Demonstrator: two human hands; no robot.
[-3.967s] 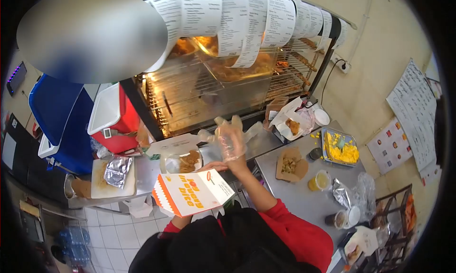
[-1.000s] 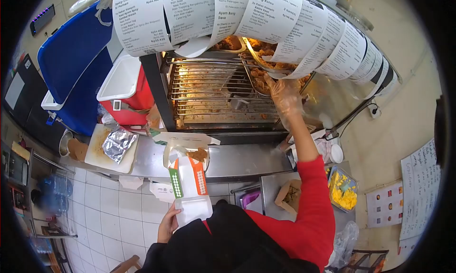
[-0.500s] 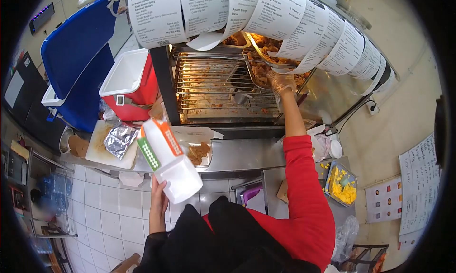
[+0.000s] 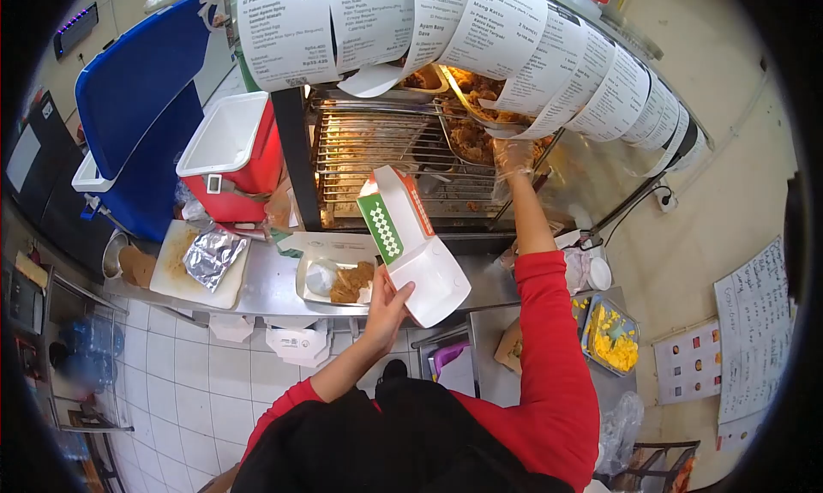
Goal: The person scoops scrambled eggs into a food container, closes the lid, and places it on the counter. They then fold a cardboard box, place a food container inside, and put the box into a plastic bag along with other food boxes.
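My left hand (image 4: 387, 315) grips the lower edge of an open takeaway box (image 4: 437, 279), thumb on its white inside. The box's lid stands up, with green and orange patterned sides. My right hand (image 4: 513, 160), in a clear plastic glove, reaches into the heated display cabinet (image 4: 296, 167), at the right end of a metal tray (image 4: 457, 155) of fried chicken (image 4: 469, 135). Its fingers are partly hidden and blurred there. Below the cabinet, a second open box (image 4: 310, 299) on the counter holds a white wrapped lump and a brown fried piece (image 4: 351, 283).
Printed order slips (image 4: 489, 30) hang across the cabinet's top. Left of it stand a red cooler (image 4: 244, 184) and a blue cooler (image 4: 141, 90) with its lid raised. A cutting board (image 4: 171, 270) carries a foil packet (image 4: 213, 255). At right, a container of yellow food (image 4: 615, 347) sits low.
My left hand has carried the open takeaway box right and up, toward the cabinet front. The second box on the counter is now more exposed. My right hand stays by the chicken tray, slightly lower.
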